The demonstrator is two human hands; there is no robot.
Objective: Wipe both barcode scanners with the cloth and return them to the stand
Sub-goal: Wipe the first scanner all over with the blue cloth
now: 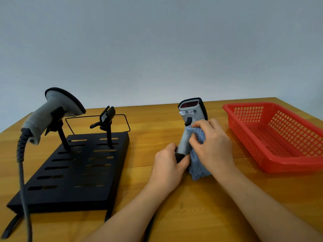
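The light is bright and soft all over. The bench [174, 215] shines a little near the red basket [272, 137]. Shadows are small and pale. The picture bends at its edges, and the black stand [73, 172] looks slightly fuzzy.

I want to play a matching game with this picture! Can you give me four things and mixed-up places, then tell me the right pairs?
Things:
1. blue cloth
2. red basket
3. scanner on the stand
4. empty holder

Places:
A. far right of the table
B. left clip of the black stand
C. in the right hand, against the held scanner
D. right post of the black stand

Pairs: 1-C, 2-A, 3-B, 4-D
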